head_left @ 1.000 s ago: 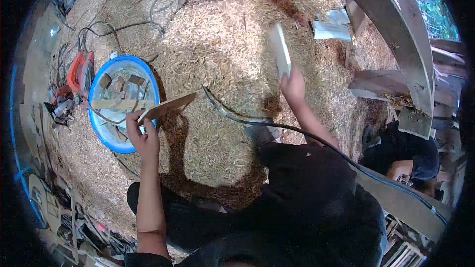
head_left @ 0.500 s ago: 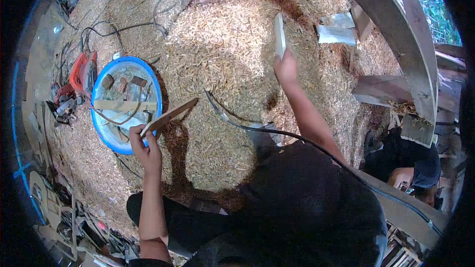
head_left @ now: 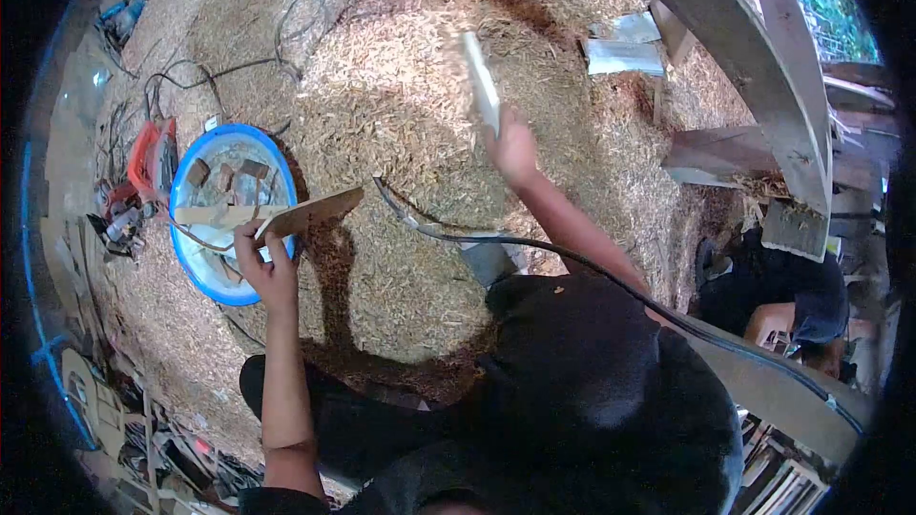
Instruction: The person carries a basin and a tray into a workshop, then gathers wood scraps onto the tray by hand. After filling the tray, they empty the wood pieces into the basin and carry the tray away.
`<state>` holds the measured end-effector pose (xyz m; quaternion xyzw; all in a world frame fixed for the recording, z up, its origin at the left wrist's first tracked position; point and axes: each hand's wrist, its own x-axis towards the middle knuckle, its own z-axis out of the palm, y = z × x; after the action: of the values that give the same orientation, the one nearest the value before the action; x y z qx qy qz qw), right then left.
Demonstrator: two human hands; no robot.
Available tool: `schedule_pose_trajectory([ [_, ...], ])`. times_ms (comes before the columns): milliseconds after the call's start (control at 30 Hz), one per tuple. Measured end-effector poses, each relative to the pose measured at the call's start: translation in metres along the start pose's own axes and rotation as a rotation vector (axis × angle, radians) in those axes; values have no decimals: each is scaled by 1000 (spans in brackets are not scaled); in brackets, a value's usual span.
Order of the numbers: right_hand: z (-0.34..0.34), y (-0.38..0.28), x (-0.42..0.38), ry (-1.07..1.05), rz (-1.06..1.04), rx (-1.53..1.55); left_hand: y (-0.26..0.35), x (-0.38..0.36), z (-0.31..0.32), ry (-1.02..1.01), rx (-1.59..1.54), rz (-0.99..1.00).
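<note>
My left hand [head_left: 270,272] is closed on the near end of a small wooden board [head_left: 317,212], thumb and fingers pinching it beside a blue-rimmed basin [head_left: 212,293]. Out over the wood shavings, my right hand [head_left: 513,151] grips a pale, narrow flat piece [head_left: 481,83], blurred by motion; it looks like wood. The two held pieces are apart. Inside the basin lie several brown blocks [head_left: 252,169], and a light wooden strip [head_left: 205,216] runs across it. The board partly covers the basin's right side.
Wood shavings [head_left: 401,305] cover the floor. A black cable or hose [head_left: 563,250] crosses in front of my body. Red power tools [head_left: 143,160] sit left of the basin. A curved wooden beam [head_left: 763,48] arches at the right, near another person [head_left: 778,300] in dark clothes.
My right hand has swung left and slightly down with the pale piece, closer to the board. The board in my left hand has turned, showing more of its face. The view has shifted slightly.
</note>
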<state>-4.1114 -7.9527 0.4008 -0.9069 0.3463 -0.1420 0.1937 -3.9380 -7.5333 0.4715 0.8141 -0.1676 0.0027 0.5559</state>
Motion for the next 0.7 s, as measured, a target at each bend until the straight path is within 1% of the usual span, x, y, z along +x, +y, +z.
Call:
schedule_pose_trajectory([
  [33, 0, -6, -3, 7, 3, 3, -4, 1, 5, 22, 28, 79],
  [67, 4, -10, -7, -16, -66, 44, -2, 2, 9, 46, 56, 155],
  [100, 8, -13, -11, -44, -137, 87, 0, 1, 10, 38, 42, 178],
  [133, 9, -14, -13, -47, -142, 94, 1, -1, 9, 44, 49, 178],
  [200, -1, -24, -14, -87, -59, 117, 19, -1, 8, -31, 144, 166],
  [233, -10, -27, -15, -26, -99, 116, 22, 1, 6, -46, 147, 222],
  [267, -21, -36, -20, -31, -107, 127, 29, 2, 3, -38, 159, 221],
  [333, -38, -47, -32, 122, 36, 141, 40, 2, -3, -78, 279, 311],
  [367, -33, -38, -32, 155, 2, 74, 41, 2, -6, -83, 266, 337],
  [400, -27, -24, -32, 154, -8, 76, 39, 0, -10, -74, 268, 336],
  [467, -20, -9, -30, -1, -3, -32, 33, -5, -22, -163, 215, 292],
  [500, -20, -8, -31, -4, -20, -28, 32, -10, -24, -147, 149, 235],
  [533, -25, -16, -36, 14, 8, 0, 31, -11, -31, -129, 156, 228],
  [600, -35, -33, -53, 21, 29, 24, 31, -14, -44, -150, 190, 271],
  [667, -47, -48, -64, 72, -49, 65, 33, -16, -54, -110, 143, 232],
  [700, -53, -53, -68, 43, -71, 152, 32, -17, -60, -70, 133, 257],
])
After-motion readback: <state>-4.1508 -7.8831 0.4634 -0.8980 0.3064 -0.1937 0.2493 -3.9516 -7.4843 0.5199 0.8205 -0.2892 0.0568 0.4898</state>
